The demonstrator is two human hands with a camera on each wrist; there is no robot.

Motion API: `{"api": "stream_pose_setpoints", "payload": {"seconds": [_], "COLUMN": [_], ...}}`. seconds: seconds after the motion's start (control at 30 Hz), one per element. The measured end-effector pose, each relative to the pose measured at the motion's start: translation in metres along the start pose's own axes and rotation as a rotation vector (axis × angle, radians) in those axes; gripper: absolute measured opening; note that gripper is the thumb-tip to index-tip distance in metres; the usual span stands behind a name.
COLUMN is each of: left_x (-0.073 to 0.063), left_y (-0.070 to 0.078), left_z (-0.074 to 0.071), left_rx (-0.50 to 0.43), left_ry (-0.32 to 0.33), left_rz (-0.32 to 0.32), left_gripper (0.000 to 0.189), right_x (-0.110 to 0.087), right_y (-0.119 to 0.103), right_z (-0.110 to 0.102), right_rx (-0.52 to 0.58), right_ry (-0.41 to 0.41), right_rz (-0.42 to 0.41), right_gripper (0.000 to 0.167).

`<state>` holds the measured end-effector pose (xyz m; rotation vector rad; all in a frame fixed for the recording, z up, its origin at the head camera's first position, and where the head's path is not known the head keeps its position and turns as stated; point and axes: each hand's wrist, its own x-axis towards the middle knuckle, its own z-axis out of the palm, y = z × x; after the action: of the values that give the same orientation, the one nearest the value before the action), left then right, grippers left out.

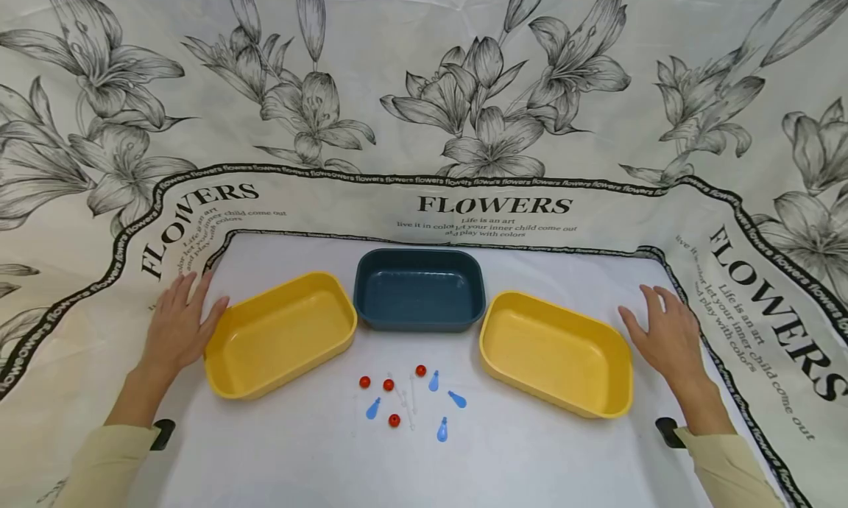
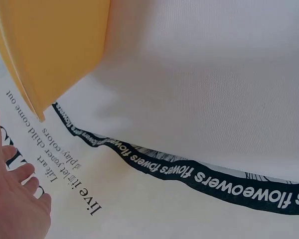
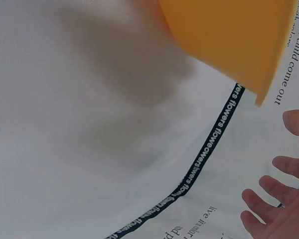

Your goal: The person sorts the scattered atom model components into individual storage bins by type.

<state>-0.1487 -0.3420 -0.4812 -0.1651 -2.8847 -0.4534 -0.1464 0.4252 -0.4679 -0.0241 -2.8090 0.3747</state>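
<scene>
"With the navy tray [image 1: 420,293] as clock centre, what's leftmost?"
"Near nine, cloth [image 1: 149,302] printed FLOWERS, then the left hand [image 1: 175,327], fingers loosely spread, gripping nothing, just beside the smooth left yellow tray [image 1: 285,335]."
"At six?"
"Four round red beads [image 1: 389,384], four blue teardrop pieces [image 1: 442,429], and thin clear sticks [image 1: 413,397] too faint to count."
"Rightwards?"
"Past one, FLOWERS again, with 'Life is an art'. The round-cornered right yellow tray [image 1: 556,353] sits at four; the right hand [image 1: 665,339], three, fingers apart, holds nothing. FLOWERS, third time, beyond."
</scene>
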Motion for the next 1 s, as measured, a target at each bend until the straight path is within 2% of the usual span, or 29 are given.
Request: {"api": "stream_pose_setpoints", "payload": {"seconds": [0.2,0.37,0.53,0.73,1.0], "left_x": [-0.001,-0.004,-0.006,-0.017,-0.027], "left_y": [0.006,0.012,0.016,0.019,0.025], "left_z": [-0.002,-0.005,-0.007,-0.008,-0.007], "left_rx": [-0.019,-0.047,-0.068,-0.100,-0.166], "left_ry": [0.032,0.025,0.011,0.005,0.058], "left_rz": [-0.031,-0.093,-0.127,-0.188,-0.214], "left_gripper": [0.065,0.061,0.061,0.063,0.058], "right_x": [0.000,-0.001,-0.003,-0.005,-0.008], "right_y": [-0.016,-0.029,-0.038,-0.052,-0.069], "right_z": [-0.004,-0.007,-0.009,-0.011,-0.016], "right_rx": [0.017,0.018,0.035,0.083,0.130], "right_ry": [0.015,-0.011,0.007,0.029,-0.007], "right_rz": [0.014,0.024,0.002,-0.024,0.007], "right_gripper": [0.054,0.053,0.050,0.047,0.045]}}
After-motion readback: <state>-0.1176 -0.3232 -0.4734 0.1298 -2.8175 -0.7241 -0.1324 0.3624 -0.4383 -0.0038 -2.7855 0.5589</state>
